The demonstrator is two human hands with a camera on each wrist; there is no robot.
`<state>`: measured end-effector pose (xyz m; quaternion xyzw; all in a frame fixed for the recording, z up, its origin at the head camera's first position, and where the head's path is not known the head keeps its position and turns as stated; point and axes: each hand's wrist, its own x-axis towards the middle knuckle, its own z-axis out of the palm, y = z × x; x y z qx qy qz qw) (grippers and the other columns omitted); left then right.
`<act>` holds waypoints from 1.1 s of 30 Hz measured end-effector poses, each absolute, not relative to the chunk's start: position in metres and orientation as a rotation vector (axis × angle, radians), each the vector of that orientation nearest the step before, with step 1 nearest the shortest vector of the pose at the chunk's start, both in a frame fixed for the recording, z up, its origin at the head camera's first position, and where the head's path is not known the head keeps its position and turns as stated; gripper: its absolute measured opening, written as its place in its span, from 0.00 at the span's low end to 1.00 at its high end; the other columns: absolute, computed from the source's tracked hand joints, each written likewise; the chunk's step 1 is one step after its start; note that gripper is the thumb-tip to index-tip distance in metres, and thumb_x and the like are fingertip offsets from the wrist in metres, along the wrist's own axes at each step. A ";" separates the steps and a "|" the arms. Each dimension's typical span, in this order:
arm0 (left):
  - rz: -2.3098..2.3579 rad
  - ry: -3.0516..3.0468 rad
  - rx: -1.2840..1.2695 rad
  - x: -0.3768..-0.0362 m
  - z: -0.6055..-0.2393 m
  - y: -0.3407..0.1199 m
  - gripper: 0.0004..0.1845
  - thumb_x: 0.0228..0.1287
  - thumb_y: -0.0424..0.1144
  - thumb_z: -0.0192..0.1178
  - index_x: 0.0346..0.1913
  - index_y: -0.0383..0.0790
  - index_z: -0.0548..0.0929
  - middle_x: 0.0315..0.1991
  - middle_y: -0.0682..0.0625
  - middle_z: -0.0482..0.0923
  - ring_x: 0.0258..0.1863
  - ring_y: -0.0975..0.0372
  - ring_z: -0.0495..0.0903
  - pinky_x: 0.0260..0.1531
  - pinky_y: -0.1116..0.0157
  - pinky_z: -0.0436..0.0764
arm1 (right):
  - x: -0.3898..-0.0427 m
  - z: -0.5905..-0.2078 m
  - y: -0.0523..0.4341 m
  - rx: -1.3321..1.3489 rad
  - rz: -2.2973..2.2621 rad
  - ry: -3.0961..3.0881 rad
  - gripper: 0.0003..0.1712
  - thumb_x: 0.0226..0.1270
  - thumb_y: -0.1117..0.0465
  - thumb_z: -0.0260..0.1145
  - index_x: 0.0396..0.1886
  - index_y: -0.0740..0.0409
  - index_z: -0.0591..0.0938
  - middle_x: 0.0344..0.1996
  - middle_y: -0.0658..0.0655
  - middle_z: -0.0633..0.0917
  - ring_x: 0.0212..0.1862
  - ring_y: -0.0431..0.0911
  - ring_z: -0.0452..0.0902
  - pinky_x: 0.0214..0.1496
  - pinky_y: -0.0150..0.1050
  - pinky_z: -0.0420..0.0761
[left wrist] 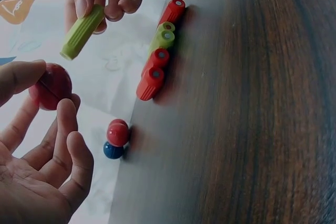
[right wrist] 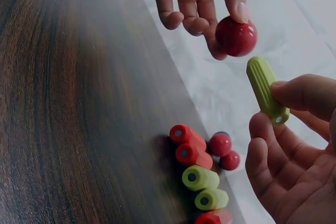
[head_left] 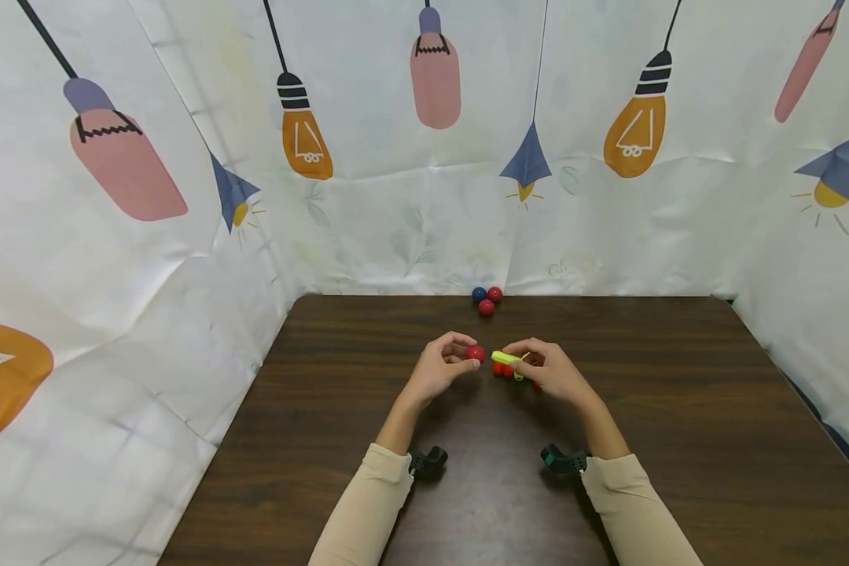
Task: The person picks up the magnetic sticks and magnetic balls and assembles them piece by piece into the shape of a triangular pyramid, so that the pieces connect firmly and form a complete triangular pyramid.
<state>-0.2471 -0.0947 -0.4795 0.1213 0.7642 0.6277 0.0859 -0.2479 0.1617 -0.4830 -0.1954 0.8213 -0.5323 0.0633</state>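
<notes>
My left hand [head_left: 447, 362] pinches a red ball [head_left: 475, 353] [left wrist: 51, 86] [right wrist: 236, 36] between thumb and fingertips, held above the dark wooden table [head_left: 679, 409]. My right hand [head_left: 546, 368] pinches a ribbed green tube [head_left: 504, 358] [left wrist: 81, 31] [right wrist: 266, 88], its end pointing at the ball with a small gap between them. Below the hands, several red and green tubes [left wrist: 157, 51] [right wrist: 197, 174] lie side by side on the table. At the far table edge sit two red balls and a blue ball [head_left: 486, 299] [left wrist: 116, 139].
White cloth printed with lamp shapes [head_left: 424, 157] walls the table at the back and both sides. Black wrist camera mounts [head_left: 428, 462] [head_left: 562, 460] sit on beige sleeves.
</notes>
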 end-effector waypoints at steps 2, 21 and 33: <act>1.864 2.276 0.359 -0.247 -0.480 -0.094 0.17 0.66 0.39 0.70 0.56 0.45 0.82 0.50 0.43 0.86 0.47 0.35 0.82 0.44 0.48 0.81 | -0.248 -0.484 0.162 -0.588 -1.601 2.480 0.16 0.74 0.59 0.66 0.57 0.57 0.85 0.53 0.63 0.84 0.40 0.64 0.80 0.39 0.45 0.82; 1.853 2.266 0.376 -0.248 -0.482 -0.089 0.18 0.65 0.39 0.71 0.56 0.44 0.83 0.49 0.40 0.86 0.45 0.33 0.80 0.33 0.65 0.75 | -0.250 -0.481 0.161 -0.608 -1.574 2.501 0.15 0.74 0.62 0.66 0.56 0.62 0.83 0.49 0.64 0.85 0.39 0.57 0.81 0.41 0.50 0.84; 1.749 2.315 0.412 -0.246 -0.479 -0.089 0.17 0.64 0.38 0.72 0.53 0.44 0.82 0.45 0.45 0.86 0.34 0.61 0.81 0.34 0.66 0.78 | -0.253 -0.483 0.164 -0.578 -1.647 2.457 0.17 0.74 0.60 0.67 0.57 0.62 0.82 0.49 0.65 0.85 0.37 0.59 0.79 0.33 0.35 0.79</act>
